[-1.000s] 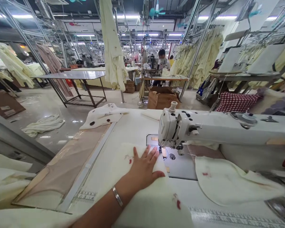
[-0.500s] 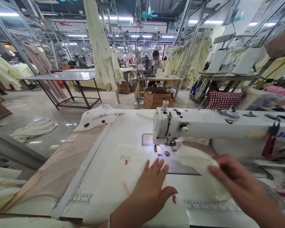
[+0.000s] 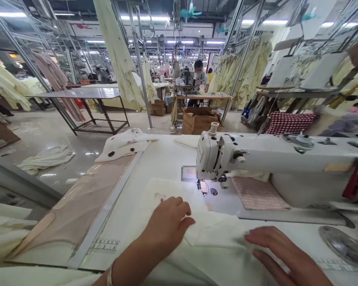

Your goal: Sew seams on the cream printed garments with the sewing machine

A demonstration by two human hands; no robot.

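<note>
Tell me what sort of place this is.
Most likely a garment factory's sewing floor: a white industrial sewing machine stands in front, pale yellow garments hang in a row at the right, and another person is at a table farther back.

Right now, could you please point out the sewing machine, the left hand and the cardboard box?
Sewing machine [image 3: 274, 159], head view: its white arm.
Left hand [image 3: 166, 222], head view: its back.
Cardboard box [image 3: 197, 124], head view: its front side.
</note>
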